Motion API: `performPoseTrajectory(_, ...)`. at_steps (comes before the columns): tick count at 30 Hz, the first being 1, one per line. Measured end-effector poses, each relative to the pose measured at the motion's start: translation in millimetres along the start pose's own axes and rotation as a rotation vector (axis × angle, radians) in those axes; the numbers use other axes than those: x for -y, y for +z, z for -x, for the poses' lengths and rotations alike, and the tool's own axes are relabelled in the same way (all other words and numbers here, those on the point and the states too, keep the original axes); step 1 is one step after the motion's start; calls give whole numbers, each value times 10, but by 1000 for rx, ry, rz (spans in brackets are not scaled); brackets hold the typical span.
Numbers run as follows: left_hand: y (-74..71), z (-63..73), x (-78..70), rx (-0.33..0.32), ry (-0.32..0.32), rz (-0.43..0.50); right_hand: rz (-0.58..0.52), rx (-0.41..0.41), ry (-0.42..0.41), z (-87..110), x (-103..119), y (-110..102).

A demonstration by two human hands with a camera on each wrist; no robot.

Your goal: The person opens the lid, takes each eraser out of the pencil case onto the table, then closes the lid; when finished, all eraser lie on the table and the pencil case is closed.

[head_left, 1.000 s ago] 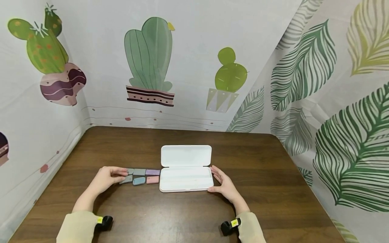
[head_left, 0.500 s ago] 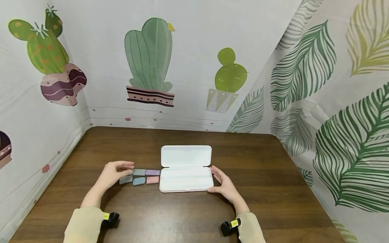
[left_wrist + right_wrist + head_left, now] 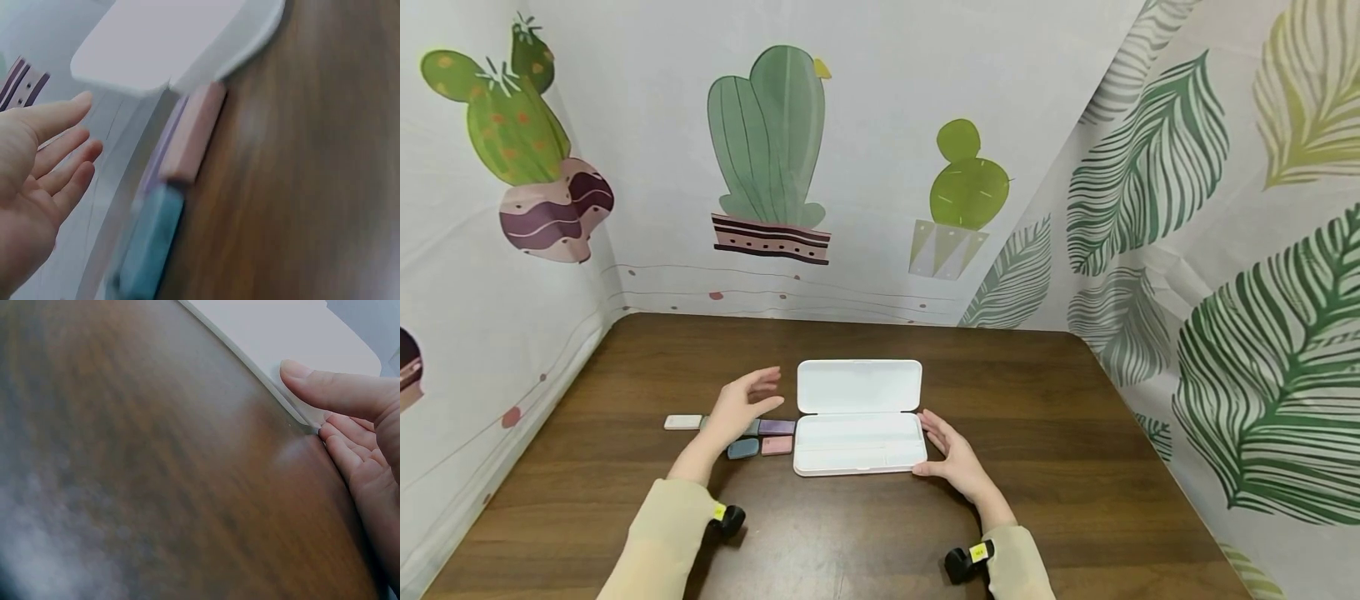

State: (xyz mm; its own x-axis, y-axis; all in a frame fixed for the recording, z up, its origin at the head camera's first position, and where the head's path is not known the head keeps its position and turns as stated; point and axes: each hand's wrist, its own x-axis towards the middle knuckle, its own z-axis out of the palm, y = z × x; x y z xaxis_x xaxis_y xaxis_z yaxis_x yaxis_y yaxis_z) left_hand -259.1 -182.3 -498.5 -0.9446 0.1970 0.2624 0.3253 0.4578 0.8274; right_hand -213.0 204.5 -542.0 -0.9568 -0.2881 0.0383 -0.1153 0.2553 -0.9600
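Note:
A white pencil case (image 3: 860, 458) lies on the table with its lid (image 3: 859, 386) swung back. My right hand (image 3: 953, 454) holds the case's right end, thumb at the front corner and fingers along the side. Small eraser-like blocks stretch leftward from the case: a purple one (image 3: 777, 427), a pink one (image 3: 777, 446), a blue one (image 3: 743, 448) and a white one (image 3: 683, 422) at the far left. Above the row, my left hand (image 3: 737, 408) reaches towards the case with fingers extended, holding nothing. It and its wrist cover some grey blocks.
The brown wooden table (image 3: 1037, 400) runs back to a wall hanging (image 3: 880, 167) printed with cacti and leaves. A black wrist camera (image 3: 727, 521) sits on the left sleeve and another camera (image 3: 962, 564) on the right.
My left hand has moved right and away from me, from the left grey blocks to near the case. The white block has come into view. My right hand and the case stay put.

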Motion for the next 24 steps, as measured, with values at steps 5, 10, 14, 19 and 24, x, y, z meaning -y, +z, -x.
performPoseTrajectory(5, 137, -146, -120, 15, 42, 26, 5, 2, -4, -2, 16, 3)
performPoseTrajectory(10, 198, -242, -198, 56, 26, -1, 1, 4, 1, -1, 29, 1)
performPoseTrajectory(14, 218, -280, -245, 72, 9, -41, 0, 1, 8, -1, 30, -2)
performPoseTrajectory(19, 239, -299, -281, 69, 1, -48, 6, 3, -8, -6, 22, 1)
performPoseTrajectory(24, 268, -285, -298, 40, -1, -44, 14, -4, -37, -3, 2, -1)
